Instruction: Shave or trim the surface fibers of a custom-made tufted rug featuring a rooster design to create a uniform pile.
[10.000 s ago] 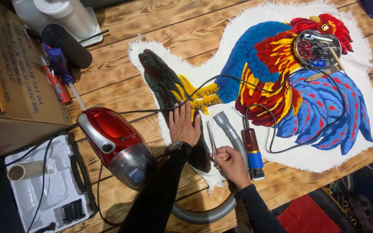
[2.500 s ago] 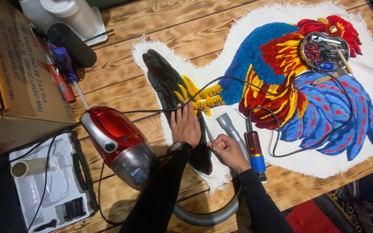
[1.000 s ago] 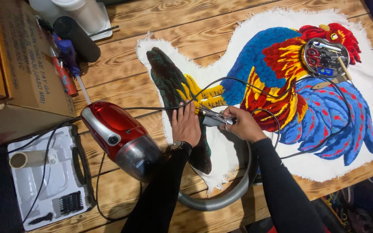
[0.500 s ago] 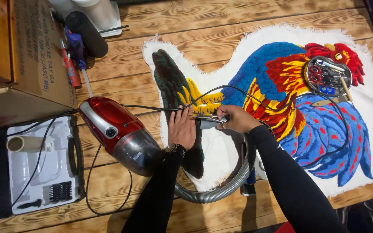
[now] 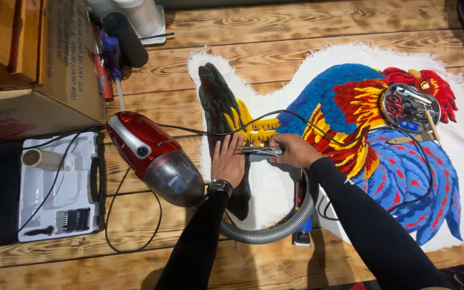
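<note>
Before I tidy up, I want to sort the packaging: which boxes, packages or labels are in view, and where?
Cardboard box: far left by the red vacuum, brown, dark print on its side.
White moulded tray: left, below the box, rectangular, holding a cardboard tube.
No screens or signs show.

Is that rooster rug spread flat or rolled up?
Spread flat: the rooster rug lies open on the wooden floor, its whole outline showing, with the left hand pressed on it.

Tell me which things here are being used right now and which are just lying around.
In use: left hand flat on rooster rug; right hand holding vacuum nozzle; grey hose; red vacuum.
Lying about: round tool tray; cardboard box; white case.
</note>
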